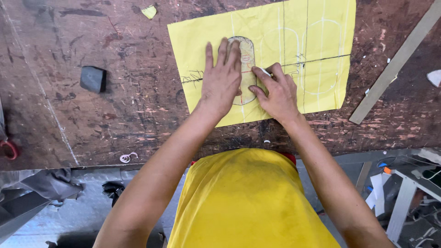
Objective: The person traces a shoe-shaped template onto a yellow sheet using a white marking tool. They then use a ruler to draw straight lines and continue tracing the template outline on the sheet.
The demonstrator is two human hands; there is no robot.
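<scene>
I look straight down at my own two hands working on a scarred brown tabletop point(115, 115). A yellow sheet point(220, 32) lies flat on it, marked with dark ruled lines and faint white rounded outlines. On the sheet sits a template point(248, 50), a flat oval piece of tan card, long way pointing away from me.

My left hand point(222, 80) lies spread, palm down, on the template's left half, fingers flat and straight. It grasps nothing; it presses the card against the sheet. My right hand point(277, 93) is pinched closed on a chalk point(265, 71), a small white stub whose tip meets the template's right edge. Most of the stub is hidden in my fingers, so I think it is chalk but cannot be sure.

The template looks light, thin and fairly stiff, likely to slide on the smooth sheet unless weighted from above. It is best held by flat pressure across its middle, or lifted by an edge. The sheet looks thin, limp and easily creased or torn. The chalk is probably brittle, so a light pinch near the tip suits it.

A dark block point(93, 78) sits well apart to the left. A pale strip point(395, 64) lies at a slant on the right.
</scene>
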